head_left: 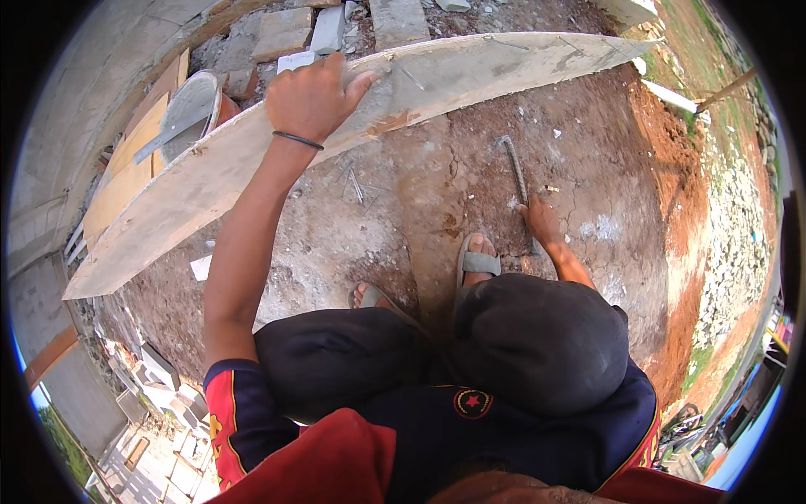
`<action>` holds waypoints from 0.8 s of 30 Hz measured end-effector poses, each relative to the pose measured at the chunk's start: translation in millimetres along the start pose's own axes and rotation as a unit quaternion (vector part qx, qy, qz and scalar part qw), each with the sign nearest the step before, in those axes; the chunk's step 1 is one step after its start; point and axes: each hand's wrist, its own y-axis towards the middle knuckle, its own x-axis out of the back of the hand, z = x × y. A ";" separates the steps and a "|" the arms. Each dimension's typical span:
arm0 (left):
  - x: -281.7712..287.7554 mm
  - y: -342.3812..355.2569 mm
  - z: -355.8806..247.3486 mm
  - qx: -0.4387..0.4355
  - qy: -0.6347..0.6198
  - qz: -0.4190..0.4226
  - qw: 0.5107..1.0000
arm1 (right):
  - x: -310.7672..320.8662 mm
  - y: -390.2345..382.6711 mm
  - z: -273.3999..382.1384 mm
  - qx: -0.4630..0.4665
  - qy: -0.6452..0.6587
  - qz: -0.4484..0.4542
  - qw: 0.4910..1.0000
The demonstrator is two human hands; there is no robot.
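My left hand (311,97) grips the upper edge of a long, pale board (210,185) that stands tilted on edge across the ground, with nails (411,77) in its face. My right hand (544,223) is closed on a dark metal bar (512,160) with a bent end, held low over the dirt to the right of my feet. A few loose nails (357,189) lie on the dirt between the board and my sandals. A small light piece (552,188) lies just right of the bar.
Behind the board are a round basin (189,109), plywood sheets (130,168) and concrete blocks (327,29). A block wall (50,143) runs along the left, with rubble (159,378) lower down. At the right are a red earth edge (672,277), white stones (726,227) and a wooden pole (726,91).
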 end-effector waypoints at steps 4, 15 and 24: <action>-1.9 9.3 1.9 0.030 0.006 0.037 0.999 | -23.7 -5.6 -8.9 -0.087 0.074 -0.087 0.990; -40.2 -23.1 34.6 0.174 -0.059 0.197 0.963 | 41.3 -79.8 70.3 -0.050 0.297 -0.237 0.924; -58.2 -19.9 51.8 0.204 -0.134 0.284 0.927 | 150.6 -54.9 173.2 0.147 0.491 -0.023 0.858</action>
